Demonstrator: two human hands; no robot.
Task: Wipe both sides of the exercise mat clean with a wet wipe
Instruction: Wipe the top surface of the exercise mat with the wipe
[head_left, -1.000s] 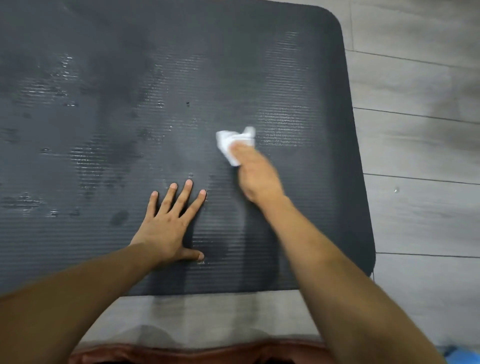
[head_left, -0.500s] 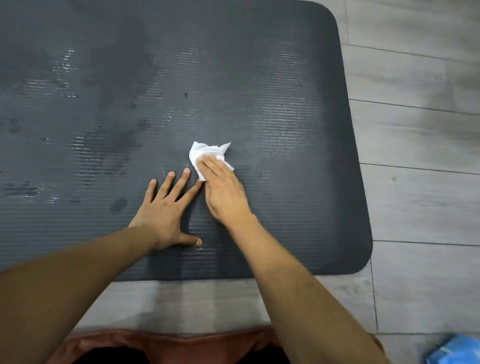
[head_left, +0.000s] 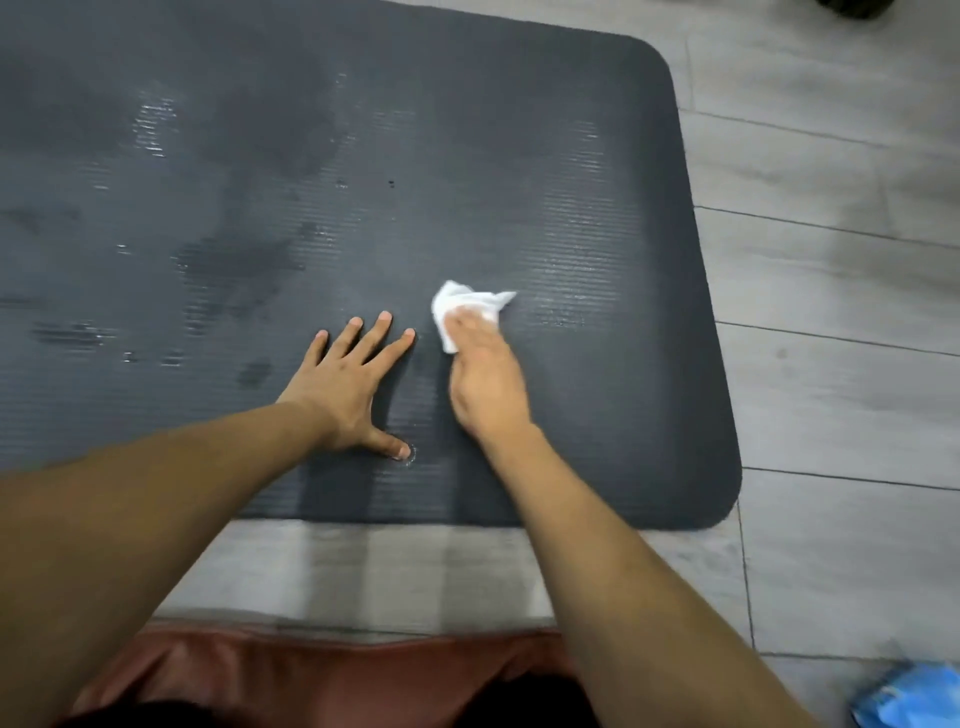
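Exercise mat (head_left: 519, 156), dark grey and ribbed, is laid flat on the grey plank floor (head_left: 831, 312), with damp streaks seen across its surface. The left hand (head_left: 348, 384) is pressed palm-down on the mat, fingers spread. A crumpled white wet wipe (head_left: 457, 304) is pressed against the mat under the straight fingers of the right hand (head_left: 485, 379), just beside the left fingertips.

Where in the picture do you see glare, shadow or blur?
Head view: wet glare streaks on the dark grey ribbed exercise mat; arm shadows fall below the left hand and right hand; the crumpled white wet wipe looks slightly motion-blurred.
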